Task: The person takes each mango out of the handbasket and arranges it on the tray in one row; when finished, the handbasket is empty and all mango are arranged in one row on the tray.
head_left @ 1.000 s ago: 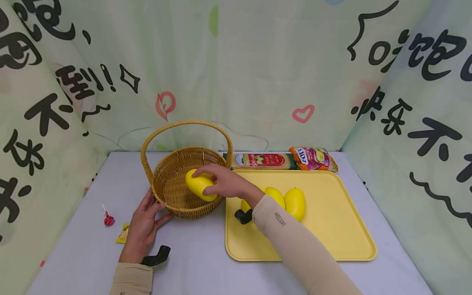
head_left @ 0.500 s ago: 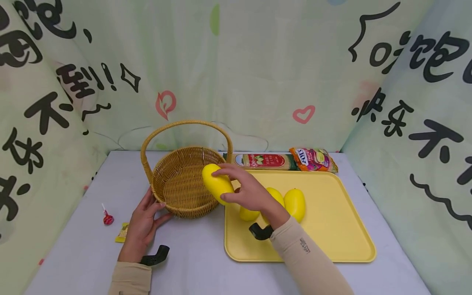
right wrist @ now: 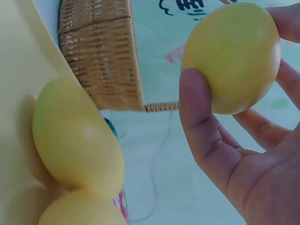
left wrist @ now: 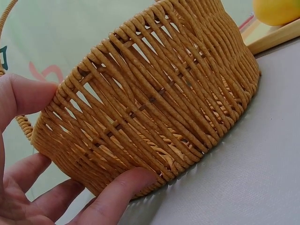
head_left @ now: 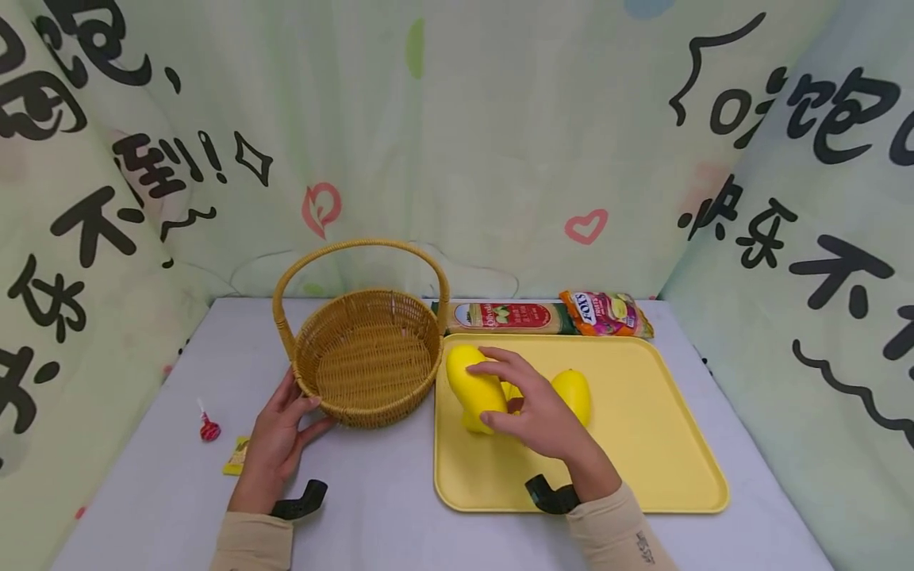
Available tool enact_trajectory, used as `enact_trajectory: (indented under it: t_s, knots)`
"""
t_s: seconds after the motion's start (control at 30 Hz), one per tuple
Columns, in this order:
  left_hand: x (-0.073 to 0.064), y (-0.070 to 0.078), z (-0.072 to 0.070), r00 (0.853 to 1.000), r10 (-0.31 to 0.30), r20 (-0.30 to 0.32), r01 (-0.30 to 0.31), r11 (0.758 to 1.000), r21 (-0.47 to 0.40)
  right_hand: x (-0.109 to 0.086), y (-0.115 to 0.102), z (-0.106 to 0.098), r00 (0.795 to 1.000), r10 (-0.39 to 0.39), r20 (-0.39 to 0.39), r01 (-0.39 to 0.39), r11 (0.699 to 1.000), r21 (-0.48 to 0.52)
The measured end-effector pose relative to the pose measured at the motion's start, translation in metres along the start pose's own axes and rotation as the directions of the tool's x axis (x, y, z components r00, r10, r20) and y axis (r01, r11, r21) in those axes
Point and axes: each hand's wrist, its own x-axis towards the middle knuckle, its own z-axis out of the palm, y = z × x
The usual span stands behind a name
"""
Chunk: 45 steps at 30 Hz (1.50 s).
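My left hand cups the outside of a wicker basket, seen in the head view left of centre. In the left wrist view, its fingers and thumb spread over the basket's woven wall, one fingertip at the rim. My right hand holds a yellow mango between thumb and fingers, above the left part of a yellow tray. Another mango lies on the tray to the right of the hand. More mangoes are partly hidden by the hand and the held mango. Two mangoes show below the held one in the right wrist view.
Behind the tray lie a long package with a red label and a purple-orange snack bag. A red lollipop and a small yellow packet lie left of my left hand. Printed cloth walls surround the table.
My right hand has lifted the mango out of the basket and carried it right, over the tray. The left hand has stayed on the basket.
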Motion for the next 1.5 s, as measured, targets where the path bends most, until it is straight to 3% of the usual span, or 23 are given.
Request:
enact_trajectory:
  t_s: [0.53, 0.83, 1.1, 1.5]
  knots:
    - [0.002, 0.0, -0.002, 1.0, 0.011, 0.003, -0.011, 1.0, 0.015, -0.007, 0.005, -0.029, 0.994, 0.053, -0.1, -0.053, 0.999, 0.0]
    - [0.0, 0.005, -0.002, 1.0, 0.004, 0.007, -0.004, 1.0, 0.008, -0.015, 0.013, -0.047, 0.981, 0.123, -0.148, -0.123, 0.992, 0.011]
    - [0.0, 0.006, 0.0, 1.0, 0.006, 0.009, -0.006, 1.0, 0.012, -0.031, 0.024, -0.049, 0.966, 0.186, -0.181, -0.185, 0.982, 0.026]
    - [-0.001, 0.003, 0.001, 1.0, -0.008, 0.014, 0.008, 1.0, 0.004, -0.042, 0.031, -0.055, 0.948, 0.218, -0.23, -0.223, 0.975, 0.004]
